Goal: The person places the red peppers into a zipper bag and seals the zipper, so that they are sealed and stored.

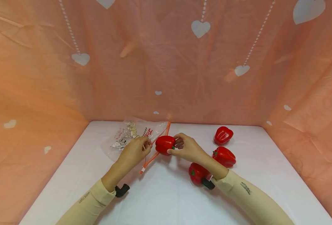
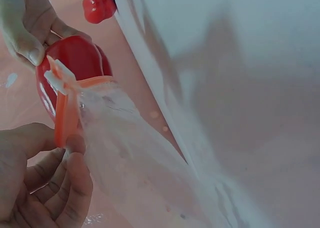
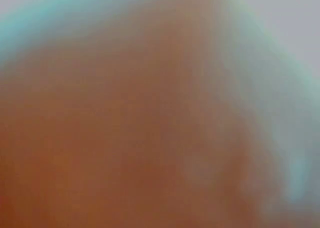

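In the head view my right hand (image 1: 189, 148) holds a red bell pepper (image 1: 164, 144) by its stem end, thumb on the near side. Its other end is at the mouth of a clear zip bag (image 1: 135, 132) with an orange zip edge and printed drawings. My left hand (image 1: 135, 151) pinches the bag's edge. The left wrist view shows the orange zip (image 2: 62, 113) with its white slider (image 2: 60, 78) in front of the pepper, the thumb and a finger of the left hand (image 2: 45, 178) gripping that edge. Everything in the right wrist view is blurred.
On the white table (image 1: 160, 200), three more red bell peppers lie to the right: one at the back (image 1: 223, 135), one mid-right (image 1: 224, 157), and one (image 1: 197, 173) under the right forearm. Dark wrist-camera parts (image 1: 122, 190) stick out at both cuffs. Orange heart-printed cloth (image 1: 166, 68) surrounds the table.
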{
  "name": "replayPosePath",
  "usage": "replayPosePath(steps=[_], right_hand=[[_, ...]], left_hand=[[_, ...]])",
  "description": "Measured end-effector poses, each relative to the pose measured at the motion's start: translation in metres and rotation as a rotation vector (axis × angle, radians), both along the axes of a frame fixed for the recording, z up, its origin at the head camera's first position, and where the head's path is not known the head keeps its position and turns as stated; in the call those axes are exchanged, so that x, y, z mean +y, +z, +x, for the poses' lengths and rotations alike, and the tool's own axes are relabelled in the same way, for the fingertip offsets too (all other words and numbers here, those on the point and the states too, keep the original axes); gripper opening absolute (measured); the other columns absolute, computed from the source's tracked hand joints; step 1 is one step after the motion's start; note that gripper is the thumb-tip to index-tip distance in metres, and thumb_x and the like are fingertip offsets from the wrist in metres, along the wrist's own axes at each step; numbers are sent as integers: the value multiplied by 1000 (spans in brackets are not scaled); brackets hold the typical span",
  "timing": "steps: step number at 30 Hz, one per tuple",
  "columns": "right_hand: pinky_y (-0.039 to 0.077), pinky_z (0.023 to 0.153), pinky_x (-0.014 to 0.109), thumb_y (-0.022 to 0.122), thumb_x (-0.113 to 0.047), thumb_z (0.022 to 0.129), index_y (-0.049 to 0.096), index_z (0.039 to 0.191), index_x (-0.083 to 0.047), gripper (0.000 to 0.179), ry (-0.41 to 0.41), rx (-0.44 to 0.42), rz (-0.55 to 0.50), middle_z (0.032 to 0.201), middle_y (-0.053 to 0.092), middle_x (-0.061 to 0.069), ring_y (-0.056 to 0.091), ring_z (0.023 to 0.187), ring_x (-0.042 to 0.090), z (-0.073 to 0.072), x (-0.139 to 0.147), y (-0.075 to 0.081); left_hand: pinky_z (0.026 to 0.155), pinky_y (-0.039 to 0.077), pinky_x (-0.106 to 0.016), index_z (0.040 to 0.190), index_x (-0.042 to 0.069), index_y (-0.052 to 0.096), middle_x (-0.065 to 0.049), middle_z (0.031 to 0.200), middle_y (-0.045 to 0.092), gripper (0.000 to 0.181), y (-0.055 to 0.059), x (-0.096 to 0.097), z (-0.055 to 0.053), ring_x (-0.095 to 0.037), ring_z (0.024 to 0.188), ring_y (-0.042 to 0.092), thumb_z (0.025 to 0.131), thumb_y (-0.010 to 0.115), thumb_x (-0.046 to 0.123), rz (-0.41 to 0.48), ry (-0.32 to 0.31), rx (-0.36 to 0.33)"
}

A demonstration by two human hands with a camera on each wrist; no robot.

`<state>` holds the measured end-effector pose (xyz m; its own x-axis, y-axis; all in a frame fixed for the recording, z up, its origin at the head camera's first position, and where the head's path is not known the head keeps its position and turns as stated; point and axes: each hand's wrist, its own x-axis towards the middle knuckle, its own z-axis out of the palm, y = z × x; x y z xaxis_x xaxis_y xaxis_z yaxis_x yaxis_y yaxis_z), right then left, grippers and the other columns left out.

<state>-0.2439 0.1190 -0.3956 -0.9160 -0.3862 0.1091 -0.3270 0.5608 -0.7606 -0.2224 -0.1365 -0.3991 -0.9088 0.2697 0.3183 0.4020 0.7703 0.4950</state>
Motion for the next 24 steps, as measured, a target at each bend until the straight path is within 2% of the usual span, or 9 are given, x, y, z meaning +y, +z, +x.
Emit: replayPosePath(steps=[5,12,19,24], right_hand=[[61,92,42,91,-28,87,63,129,1,58,3,9,12,111,76,10,73,105,31,0,-5,2],[61,93,42,91,-30,87,62,130,0,60,6,1,46,113,76,10,74,106,30,-2,-10,0],[60,91,41,91,-30,86,61,130,-1,60,17,-15,84,112,75,9,72,106,31,-3,-13,-5],[60,89,40,90,-30,87,61,130,-2,59,21,-21,117,111,74,8,72,102,27,-2,-15,-7]], left_hand=[[65,55,-28,99,6,72,-1,86,70,4,2,-2,-1,-12,73,63,98,74,9,11,-1,21],[70,60,-34,103,6,74,-4,91,71,5,11,-9,-1,-18,78,66,98,75,7,57,31,36],[78,62,-40,105,5,73,-6,94,72,6,15,-15,0,-21,82,69,99,74,7,136,27,55],[79,62,-42,104,3,72,-7,93,72,5,18,-20,1,-22,82,69,99,72,4,188,31,107]])
